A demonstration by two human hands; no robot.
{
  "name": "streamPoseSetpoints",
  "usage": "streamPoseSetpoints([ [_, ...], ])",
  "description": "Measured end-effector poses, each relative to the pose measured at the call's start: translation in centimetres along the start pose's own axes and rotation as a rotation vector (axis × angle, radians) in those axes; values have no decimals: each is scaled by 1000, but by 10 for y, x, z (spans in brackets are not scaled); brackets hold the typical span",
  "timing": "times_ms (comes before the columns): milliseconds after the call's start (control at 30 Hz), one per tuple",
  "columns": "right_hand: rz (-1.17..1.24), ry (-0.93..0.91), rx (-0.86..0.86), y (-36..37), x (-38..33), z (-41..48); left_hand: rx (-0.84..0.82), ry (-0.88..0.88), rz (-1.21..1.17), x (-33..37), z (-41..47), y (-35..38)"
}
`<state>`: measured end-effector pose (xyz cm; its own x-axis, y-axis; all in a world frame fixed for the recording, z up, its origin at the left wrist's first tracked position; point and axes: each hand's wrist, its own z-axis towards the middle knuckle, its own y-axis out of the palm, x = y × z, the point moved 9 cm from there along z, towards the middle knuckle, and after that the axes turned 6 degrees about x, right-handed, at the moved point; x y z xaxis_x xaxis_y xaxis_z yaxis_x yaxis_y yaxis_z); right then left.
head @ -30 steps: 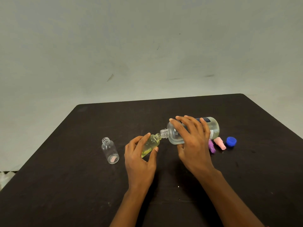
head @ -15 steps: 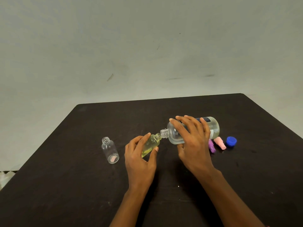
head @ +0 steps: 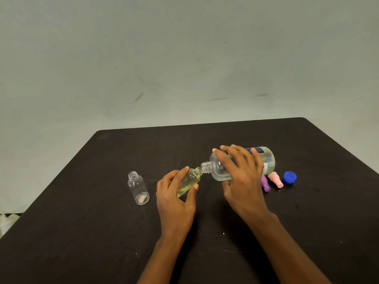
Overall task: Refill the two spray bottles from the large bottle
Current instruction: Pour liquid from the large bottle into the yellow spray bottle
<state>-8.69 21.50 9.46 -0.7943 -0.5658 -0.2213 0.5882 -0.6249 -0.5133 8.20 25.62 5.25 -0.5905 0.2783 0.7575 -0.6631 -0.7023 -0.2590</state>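
Head view: my right hand (head: 242, 181) curls round the tipped large bottle (head: 217, 171), left hand (head: 174, 203) pinches the small bottle (head: 189, 179), mouths meeting.

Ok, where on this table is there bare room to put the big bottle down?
Bare: the far strip of table behind the bottles, and the near left, in front of the empty bottle. Crowded: right of the big bottle, where the purple top, pink top and blue cap lie close together.
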Motion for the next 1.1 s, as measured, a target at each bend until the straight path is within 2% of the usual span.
streamPoseSetpoints([
  [1100,-1,-6,-1,1,0,1,6,-7,-5,-2,0,1],
])
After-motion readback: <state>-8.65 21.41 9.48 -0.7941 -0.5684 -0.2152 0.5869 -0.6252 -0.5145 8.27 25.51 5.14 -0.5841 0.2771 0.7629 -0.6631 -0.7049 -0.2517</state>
